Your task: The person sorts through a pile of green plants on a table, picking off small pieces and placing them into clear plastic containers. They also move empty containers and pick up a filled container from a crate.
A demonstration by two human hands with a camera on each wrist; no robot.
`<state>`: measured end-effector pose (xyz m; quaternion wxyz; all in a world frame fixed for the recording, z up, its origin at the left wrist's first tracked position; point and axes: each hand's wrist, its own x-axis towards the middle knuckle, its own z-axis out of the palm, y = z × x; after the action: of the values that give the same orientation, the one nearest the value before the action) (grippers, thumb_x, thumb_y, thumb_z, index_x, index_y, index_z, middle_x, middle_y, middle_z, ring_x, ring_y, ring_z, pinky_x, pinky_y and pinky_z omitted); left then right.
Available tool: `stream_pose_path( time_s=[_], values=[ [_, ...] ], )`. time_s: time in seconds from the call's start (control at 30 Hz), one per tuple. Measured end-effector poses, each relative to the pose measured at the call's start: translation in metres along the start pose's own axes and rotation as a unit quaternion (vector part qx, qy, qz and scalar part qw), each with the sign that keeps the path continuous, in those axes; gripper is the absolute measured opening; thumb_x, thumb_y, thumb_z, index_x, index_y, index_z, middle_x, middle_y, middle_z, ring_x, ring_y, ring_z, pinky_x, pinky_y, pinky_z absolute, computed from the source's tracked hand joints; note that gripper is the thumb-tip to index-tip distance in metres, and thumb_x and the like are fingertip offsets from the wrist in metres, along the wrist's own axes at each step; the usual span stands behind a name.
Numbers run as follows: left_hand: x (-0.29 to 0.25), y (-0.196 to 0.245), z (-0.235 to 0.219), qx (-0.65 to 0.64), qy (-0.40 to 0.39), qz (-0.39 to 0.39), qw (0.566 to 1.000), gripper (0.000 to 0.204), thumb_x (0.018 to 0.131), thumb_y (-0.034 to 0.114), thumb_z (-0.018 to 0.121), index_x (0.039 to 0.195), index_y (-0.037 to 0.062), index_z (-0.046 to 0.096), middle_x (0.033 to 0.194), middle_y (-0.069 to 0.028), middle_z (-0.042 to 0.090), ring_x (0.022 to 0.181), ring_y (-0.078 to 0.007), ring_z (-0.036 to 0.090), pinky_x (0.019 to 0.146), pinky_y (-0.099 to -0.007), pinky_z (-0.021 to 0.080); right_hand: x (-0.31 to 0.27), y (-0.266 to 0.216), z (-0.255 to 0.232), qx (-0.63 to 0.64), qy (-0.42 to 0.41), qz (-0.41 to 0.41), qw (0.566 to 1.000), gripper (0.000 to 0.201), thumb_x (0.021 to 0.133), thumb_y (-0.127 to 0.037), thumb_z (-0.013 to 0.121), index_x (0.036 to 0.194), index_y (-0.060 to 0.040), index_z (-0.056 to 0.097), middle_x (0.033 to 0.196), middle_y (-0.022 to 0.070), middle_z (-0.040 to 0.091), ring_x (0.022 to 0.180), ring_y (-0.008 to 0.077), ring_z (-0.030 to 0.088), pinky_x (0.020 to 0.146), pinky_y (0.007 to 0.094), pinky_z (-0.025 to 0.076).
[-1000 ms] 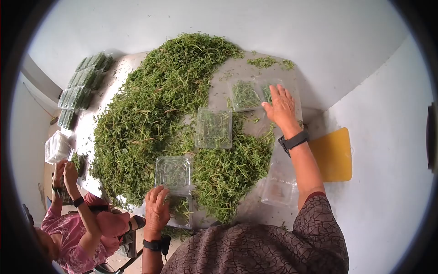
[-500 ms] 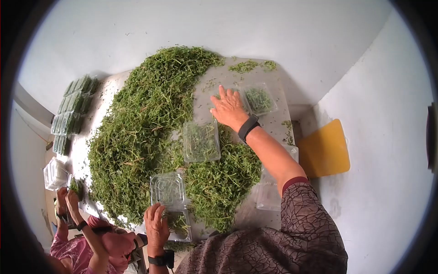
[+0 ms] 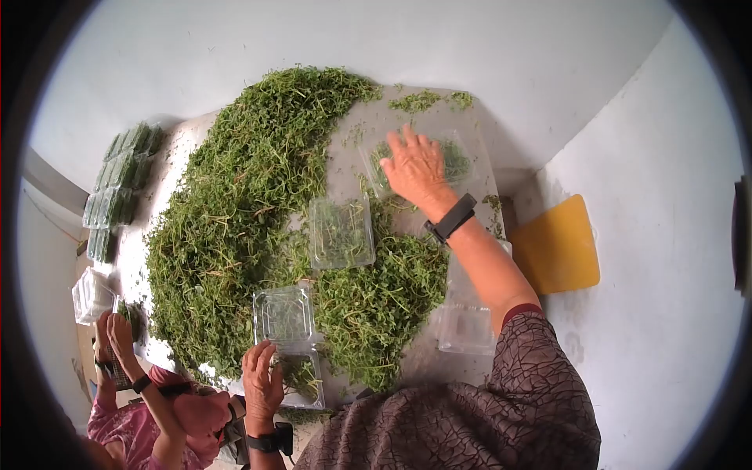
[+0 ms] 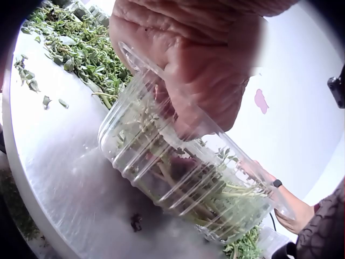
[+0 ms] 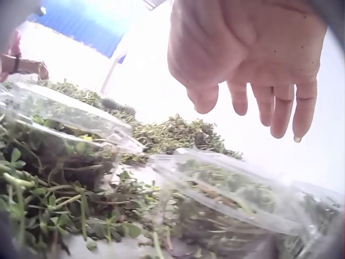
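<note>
My right hand (image 3: 419, 168) is spread over two closed clear boxes of leafy greens at the far right, partly covering them. Its fingers reach forward in the right wrist view, with space below them and nothing held. The left hand (image 3: 262, 384) rests with loosely bent fingers at the left side of an open plastic box (image 3: 313, 403). That box holds some leafy stems (image 4: 232, 194), and its raised lid (image 3: 283, 315) lies back behind it. In the left wrist view the fingers reach over the box's rim, partly seen through the clear wall.
A large heap of greens (image 3: 227, 227) covers the table's middle and left. Another filled box (image 3: 342, 233) stands amid it. Clear containers (image 3: 468, 325) lie near my right elbow. A yellow board (image 3: 556, 247) is at right. Stacked packs (image 3: 121, 184) and another person (image 3: 149, 407) are at left.
My right hand has moved left from the rightmost box to the neighbouring one, then slightly back right. The left hand stays beside the open box. The head view has shifted a little.
</note>
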<state>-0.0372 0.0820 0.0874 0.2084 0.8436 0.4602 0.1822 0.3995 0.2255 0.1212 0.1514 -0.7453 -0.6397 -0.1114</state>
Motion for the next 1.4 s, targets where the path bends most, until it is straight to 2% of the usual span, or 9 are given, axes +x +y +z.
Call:
stream_pose_path(
  time_s=[0.17, 0.23, 0.43, 0.5, 0.77, 1.07, 1.13, 1.27, 1.4],
  values=[
    [0.003, 0.002, -0.005, -0.004, -0.013, 0.006, 1.0, 0.042, 0.08, 0.001, 0.061, 0.121, 0.0048, 0.055, 0.125, -0.0157, 0.055, 0.115, -0.0391, 0.052, 0.099, -0.0482, 0.042, -0.009, 0.062, -0.012, -0.043, -0.022, 0.114, 0.992, 0.052, 0.089, -0.033, 0.061, 0.13, -0.0009, 0.05, 0.127, 0.0248, 0.05, 0.11, 0.0365, 0.053, 0.091, 0.0514, 0.043],
    [0.003, 0.004, -0.005, 0.021, 0.001, 0.043, 0.999, 0.045, 0.078, -0.001, 0.063, 0.122, 0.0055, 0.054, 0.126, -0.0155, 0.055, 0.115, -0.0398, 0.051, 0.098, -0.0492, 0.042, -0.017, 0.082, -0.009, 0.027, -0.113, 0.21, 0.971, 0.059, 0.089, -0.037, 0.061, 0.134, -0.0014, 0.047, 0.134, 0.0265, 0.046, 0.119, 0.0414, 0.049, 0.098, 0.0539, 0.039],
    [0.004, 0.011, -0.007, 0.057, -0.004, 0.054, 0.997, 0.051, 0.076, -0.002, 0.064, 0.125, 0.0071, 0.052, 0.13, -0.015, 0.052, 0.118, -0.0396, 0.049, 0.099, -0.0499, 0.041, -0.038, 0.093, 0.008, 0.091, -0.125, 0.22, 0.963, 0.069, 0.087, -0.043, 0.062, 0.141, -0.0048, 0.041, 0.146, 0.0285, 0.034, 0.133, 0.046, 0.035, 0.108, 0.0556, 0.03],
    [0.011, 0.016, -0.014, 0.062, -0.002, 0.056, 0.997, 0.051, 0.076, -0.003, 0.064, 0.125, 0.0071, 0.051, 0.131, -0.015, 0.051, 0.119, -0.0396, 0.049, 0.1, -0.0499, 0.041, -0.037, 0.09, 0.004, 0.063, -0.134, 0.22, 0.964, 0.07, 0.088, -0.044, 0.06, 0.142, -0.0048, 0.04, 0.147, 0.0264, 0.035, 0.135, 0.0431, 0.034, 0.11, 0.0541, 0.029],
    [0.02, 0.026, -0.016, 0.062, -0.001, 0.041, 0.997, 0.046, 0.075, -0.001, 0.066, 0.12, 0.0033, 0.056, 0.131, -0.0161, 0.052, 0.12, -0.0398, 0.048, 0.1, -0.0484, 0.042, -0.012, 0.071, -0.007, 0.043, -0.087, 0.097, 0.99, 0.06, 0.092, -0.041, 0.057, 0.142, -0.0116, 0.044, 0.151, 0.0172, 0.035, 0.139, 0.0397, 0.029, 0.113, 0.0537, 0.025],
    [0.002, 0.031, -0.003, 0.081, -0.042, 0.015, 0.996, 0.05, 0.073, 0.0, 0.067, 0.121, 0.0038, 0.055, 0.134, -0.0171, 0.049, 0.123, -0.0397, 0.046, 0.102, -0.0491, 0.04, 0.032, 0.042, 0.024, 0.064, -0.174, 0.006, 0.983, 0.056, 0.095, -0.044, 0.049, 0.144, -0.0155, 0.042, 0.152, 0.0142, 0.033, 0.143, 0.0355, 0.022, 0.118, 0.0534, 0.015],
    [0.0, 0.03, -0.001, 0.084, -0.043, 0.012, 0.995, 0.053, 0.072, -0.001, 0.067, 0.122, 0.0044, 0.053, 0.135, -0.0171, 0.048, 0.124, -0.0395, 0.045, 0.103, -0.0494, 0.039, 0.042, 0.041, 0.04, 0.047, -0.16, -0.017, 0.986, 0.058, 0.094, -0.047, 0.051, 0.142, -0.0153, 0.044, 0.149, 0.0146, 0.038, 0.142, 0.0361, 0.026, 0.113, 0.0558, 0.021],
    [-0.001, 0.028, 0.0, 0.089, -0.037, 0.014, 0.995, 0.053, 0.072, -0.001, 0.067, 0.122, 0.0046, 0.053, 0.134, -0.0171, 0.048, 0.124, -0.0392, 0.045, 0.103, -0.0496, 0.038, 0.05, 0.036, 0.044, 0.057, -0.198, -0.008, 0.979, 0.06, 0.092, -0.047, 0.052, 0.141, -0.0129, 0.046, 0.146, 0.0158, 0.042, 0.14, 0.0361, 0.029, 0.113, 0.0543, 0.023],
    [0.0, 0.028, 0.003, 0.089, -0.036, 0.005, 0.995, 0.054, 0.072, -0.001, 0.067, 0.123, 0.005, 0.053, 0.134, -0.017, 0.048, 0.124, -0.0388, 0.045, 0.104, -0.0504, 0.037, 0.048, 0.033, 0.032, 0.053, -0.217, -0.005, 0.975, 0.057, 0.091, -0.047, 0.054, 0.133, -0.0082, 0.053, 0.127, 0.0184, 0.056, 0.127, 0.0349, 0.042, 0.107, 0.0529, 0.029]
  ],
)
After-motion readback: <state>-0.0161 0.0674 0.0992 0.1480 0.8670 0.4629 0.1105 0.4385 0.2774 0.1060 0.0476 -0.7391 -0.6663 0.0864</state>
